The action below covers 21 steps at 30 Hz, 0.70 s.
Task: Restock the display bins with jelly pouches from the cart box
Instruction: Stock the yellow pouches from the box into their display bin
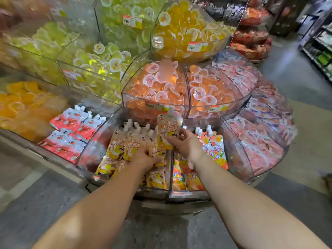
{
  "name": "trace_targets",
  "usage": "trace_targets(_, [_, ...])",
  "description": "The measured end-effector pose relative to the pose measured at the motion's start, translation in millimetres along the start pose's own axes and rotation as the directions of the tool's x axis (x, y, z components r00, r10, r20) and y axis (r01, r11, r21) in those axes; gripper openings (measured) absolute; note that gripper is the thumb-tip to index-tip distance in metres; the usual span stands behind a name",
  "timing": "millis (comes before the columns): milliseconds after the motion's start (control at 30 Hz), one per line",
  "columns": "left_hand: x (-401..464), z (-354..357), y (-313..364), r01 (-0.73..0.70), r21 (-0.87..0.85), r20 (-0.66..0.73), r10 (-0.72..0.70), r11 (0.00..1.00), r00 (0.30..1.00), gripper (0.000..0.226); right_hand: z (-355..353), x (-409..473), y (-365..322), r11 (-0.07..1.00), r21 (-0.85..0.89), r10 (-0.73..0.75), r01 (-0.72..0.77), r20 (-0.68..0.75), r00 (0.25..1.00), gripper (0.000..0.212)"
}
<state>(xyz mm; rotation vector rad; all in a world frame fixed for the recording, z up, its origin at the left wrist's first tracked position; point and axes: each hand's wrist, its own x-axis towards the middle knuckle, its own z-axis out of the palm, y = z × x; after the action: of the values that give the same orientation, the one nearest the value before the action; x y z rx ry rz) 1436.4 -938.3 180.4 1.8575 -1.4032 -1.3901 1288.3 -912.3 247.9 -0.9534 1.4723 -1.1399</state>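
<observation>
Both forearms reach forward and down into clear display bin (167, 178) at front of stand. Right hand (184, 143) raised, back of hand up, fingers curled round lower part of yellow jelly pouch (168, 131), pouch upright with white cap on top, above bin. Left hand (145, 158) lower, just left of right hand, palm down, fingers curled over stacked pouches (124, 142) in bin. Orange pouches (214, 150) just right of right wrist.

At lower centre, the clear plastic front bin (93, 151) is open on top, crowded with upright yellow spouted pouches (117, 146); the clear tub of orange jelly cups (154, 97) overhangs its back.
</observation>
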Motion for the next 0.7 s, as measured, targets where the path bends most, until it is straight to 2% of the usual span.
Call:
trace_targets(167, [-6, -3, -5, -0.07, 0.054, -0.059, 0.073, 0.996, 0.996, 0.062, -7, 6, 9, 0.999, 0.043, 0.018, -0.017, -0.008, 1.0, 0.045])
trace_targets(333, [-6, -4, -15, -0.092, 0.037, -0.062, 0.094, 0.995, 0.994, 0.063, -8, 4, 14, 0.995, 0.095, 0.039, -0.038, -0.006, 0.999, 0.028])
trace_targets(400, [-5, -2, -15, -0.11, 0.111, -0.099, 0.122, 0.988, 0.988, 0.061, -10, 3, 14, 0.995, 0.09, 0.037, -0.036, -0.009, 0.999, 0.011])
trace_targets(467, [-3, 0, -14, -0.116, 0.199, -0.115, 0.141, 0.973, 0.983, 0.055, -9, 2, 15, 0.998, 0.065, 0.02, -0.017, -0.046, 0.999, 0.023])
trace_targets(533, [-3, 0, -12, -0.124, 0.255, -0.114, 0.158, 0.959, 0.981, 0.047, -5, -4, 12, 0.999, 0.04, -0.01, 0.013, -0.073, 0.997, 0.024])
trace_targets(567, [-3, -1, -11, -0.128, 0.278, -0.096, 0.16, 0.952, 0.982, 0.047, -2, -6, 10, 0.999, 0.031, -0.033, 0.036, -0.086, 0.996, 0.041])
trace_targets(600, [-3, -5, -10, -0.136, 0.286, -0.075, 0.164, 0.948, 0.984, 0.048, 0, -8, 9, 0.998, 0.028, -0.045, 0.048, -0.085, 0.995, 0.05])
trace_targets(700, [1, -24, -7, -0.136, 0.223, -0.007, 0.141, 0.965, 0.99, 0.044, 13, -16, -1, 0.995, -0.017, -0.096, 0.095, -0.107, 0.99, 0.03])
